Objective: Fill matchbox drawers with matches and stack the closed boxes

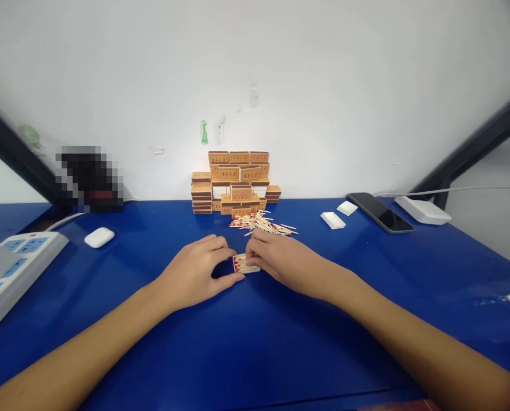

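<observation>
On the blue table (255,342) my two hands meet around a small open matchbox tray (241,264) filled with red-tipped matches. My left hand (199,271) curls round its left end, thumb along the near side. My right hand (280,260) pinches its right end with bent fingers. Just behind the hands lies a loose pile of matches (265,224). Further back, against the white wall, stands a stack of orange matchboxes (236,182).
Two white empty trays (332,220) (347,208) lie right of the pile, then a dark phone (380,212) and a white charger box (421,209). At left sit a white earbud case (99,237) and a power strip (10,268).
</observation>
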### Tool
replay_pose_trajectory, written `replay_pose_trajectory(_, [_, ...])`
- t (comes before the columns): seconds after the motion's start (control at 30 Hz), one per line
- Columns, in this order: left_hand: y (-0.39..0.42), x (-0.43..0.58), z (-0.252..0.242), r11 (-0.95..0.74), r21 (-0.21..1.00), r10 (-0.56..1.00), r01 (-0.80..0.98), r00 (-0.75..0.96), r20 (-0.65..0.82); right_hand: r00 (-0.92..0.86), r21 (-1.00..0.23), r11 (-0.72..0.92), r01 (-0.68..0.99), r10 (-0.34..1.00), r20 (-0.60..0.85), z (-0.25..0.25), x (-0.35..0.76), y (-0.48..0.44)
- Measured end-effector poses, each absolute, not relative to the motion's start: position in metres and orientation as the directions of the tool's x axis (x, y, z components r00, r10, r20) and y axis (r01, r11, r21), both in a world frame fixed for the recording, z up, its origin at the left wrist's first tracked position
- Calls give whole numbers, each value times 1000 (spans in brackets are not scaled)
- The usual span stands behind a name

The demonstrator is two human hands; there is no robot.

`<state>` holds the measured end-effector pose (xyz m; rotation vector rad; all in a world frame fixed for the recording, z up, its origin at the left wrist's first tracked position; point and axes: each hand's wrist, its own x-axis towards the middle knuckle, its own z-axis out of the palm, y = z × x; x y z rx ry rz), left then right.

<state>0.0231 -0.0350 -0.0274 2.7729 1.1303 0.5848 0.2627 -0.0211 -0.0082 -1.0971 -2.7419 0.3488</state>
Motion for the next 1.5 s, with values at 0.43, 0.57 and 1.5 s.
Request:
replay_pose_trajectory(0.43, [-36,23,-27,-729,229,682,645,656,324,-686,-443,674,592,709,163,-11,257,-27])
replay_pose_trajectory(0.57, [-36,23,-28,-734,232,677,638,662,321,-707,-457,690,561,687,168,-14,255,-26])
replay_pose_trajectory(1.5, [-36,23,-28,-740,201,666,642,655,358,-679,-320,704,634,705,206,6,277,-17])
